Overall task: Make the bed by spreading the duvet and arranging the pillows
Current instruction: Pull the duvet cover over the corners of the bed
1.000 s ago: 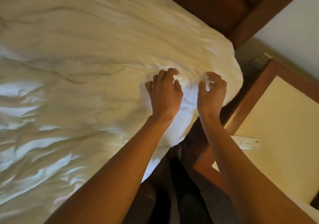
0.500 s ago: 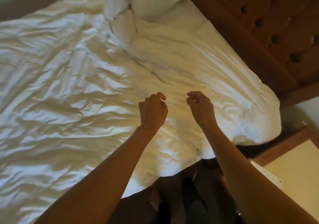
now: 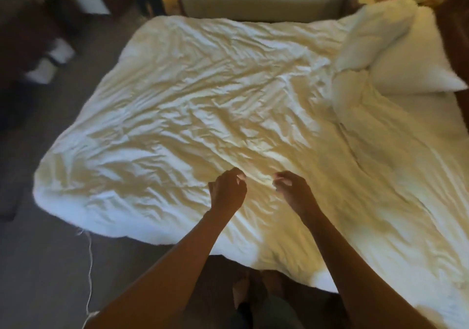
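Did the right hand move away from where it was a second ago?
Yes. The right hand was at the corner of the duvet by the headboard; now it is over the duvet's middle, farther from the pillow, toward the bed's foot.

Left grip (image 3: 227, 193) and right grip (image 3: 291, 189) side by side over near-middle of rumpled white duvet (image 3: 190, 105), fingers curled, nothing visibly held. Duvet spread across bed, bunched at head end against white pillow (image 3: 416, 72). Thin white cord (image 3: 89, 265) trailing on dark carpet (image 3: 38, 265) beside foot corner.
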Available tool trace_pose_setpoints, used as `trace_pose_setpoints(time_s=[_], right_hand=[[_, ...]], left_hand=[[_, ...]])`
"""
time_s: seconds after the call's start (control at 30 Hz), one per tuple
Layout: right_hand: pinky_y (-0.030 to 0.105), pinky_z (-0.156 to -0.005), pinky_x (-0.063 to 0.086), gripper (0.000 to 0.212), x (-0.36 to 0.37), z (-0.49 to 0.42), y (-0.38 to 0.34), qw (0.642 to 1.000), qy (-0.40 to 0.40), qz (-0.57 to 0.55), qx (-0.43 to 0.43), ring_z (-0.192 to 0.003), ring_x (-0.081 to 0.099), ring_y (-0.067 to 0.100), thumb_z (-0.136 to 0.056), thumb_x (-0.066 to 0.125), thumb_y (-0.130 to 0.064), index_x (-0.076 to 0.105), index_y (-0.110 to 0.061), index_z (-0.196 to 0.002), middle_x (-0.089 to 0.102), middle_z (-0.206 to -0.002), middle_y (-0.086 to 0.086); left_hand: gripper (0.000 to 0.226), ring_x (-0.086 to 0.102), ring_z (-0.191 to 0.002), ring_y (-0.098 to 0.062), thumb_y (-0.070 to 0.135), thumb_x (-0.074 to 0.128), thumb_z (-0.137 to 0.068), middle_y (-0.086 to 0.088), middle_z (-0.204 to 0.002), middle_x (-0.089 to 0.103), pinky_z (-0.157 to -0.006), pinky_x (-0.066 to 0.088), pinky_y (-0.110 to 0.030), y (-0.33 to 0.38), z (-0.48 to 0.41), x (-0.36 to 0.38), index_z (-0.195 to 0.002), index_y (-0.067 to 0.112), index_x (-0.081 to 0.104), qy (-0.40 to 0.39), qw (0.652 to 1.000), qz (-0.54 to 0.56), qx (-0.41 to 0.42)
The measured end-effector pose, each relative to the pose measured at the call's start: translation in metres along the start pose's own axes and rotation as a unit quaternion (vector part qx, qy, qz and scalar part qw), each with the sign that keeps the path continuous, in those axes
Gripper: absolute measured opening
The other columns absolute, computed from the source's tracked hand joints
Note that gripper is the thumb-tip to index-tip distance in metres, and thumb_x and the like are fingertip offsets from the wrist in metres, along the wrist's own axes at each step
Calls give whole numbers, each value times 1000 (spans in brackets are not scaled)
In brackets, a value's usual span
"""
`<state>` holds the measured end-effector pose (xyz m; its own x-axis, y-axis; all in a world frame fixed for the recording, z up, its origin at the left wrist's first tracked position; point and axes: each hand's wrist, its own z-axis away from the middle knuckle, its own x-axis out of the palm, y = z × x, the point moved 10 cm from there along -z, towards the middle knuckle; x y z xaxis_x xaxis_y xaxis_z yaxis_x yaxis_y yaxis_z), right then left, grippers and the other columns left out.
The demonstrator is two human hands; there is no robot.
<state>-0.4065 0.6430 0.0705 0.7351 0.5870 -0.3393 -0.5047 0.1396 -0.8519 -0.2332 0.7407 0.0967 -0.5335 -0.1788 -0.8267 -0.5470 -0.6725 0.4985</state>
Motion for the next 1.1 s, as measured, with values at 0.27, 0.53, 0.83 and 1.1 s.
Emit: trace_pose_setpoints(time_s=[0.27,0.53,0.83,1.1], right_hand=[[35,-86,57,22,148,24,-45,976,-201,78,-21,-81,71,9,-89,64,-15,68,-36,-87,70,-92,-13],[25,-67,45,15,258,74,-26,922,-321,214,-40,-72,68,12,-88,61,-13,70,-22,-95,72,-83,-2],[19,-60,41,22,327,149,41,896,-351,271,22,-85,65,18,-94,56,-11,67,-13,-112,65,-103,2],[20,-75,53,27,427,203,-8,861,-403,306,-50,-92,66,17,-96,55,-18,63,-13,-122,66,-114,4]], left_hand=[[25,58,-100,-12,15,48,-94,7,-110,68,-86,26,-31,-146,78,-79,-108,27,65,101,965,115,-212],[26,54,-95,-15,15,47,-95,5,-100,65,-95,29,-37,-261,166,-65,-112,23,64,130,910,187,-345],[26,61,-96,-19,12,47,-94,1,-107,69,-97,47,-43,-346,255,-31,-106,22,69,91,886,230,-391],[29,64,-100,-25,14,50,-91,-1,-108,71,-86,51,-37,-423,290,-100,-110,25,69,136,867,239,-417]])
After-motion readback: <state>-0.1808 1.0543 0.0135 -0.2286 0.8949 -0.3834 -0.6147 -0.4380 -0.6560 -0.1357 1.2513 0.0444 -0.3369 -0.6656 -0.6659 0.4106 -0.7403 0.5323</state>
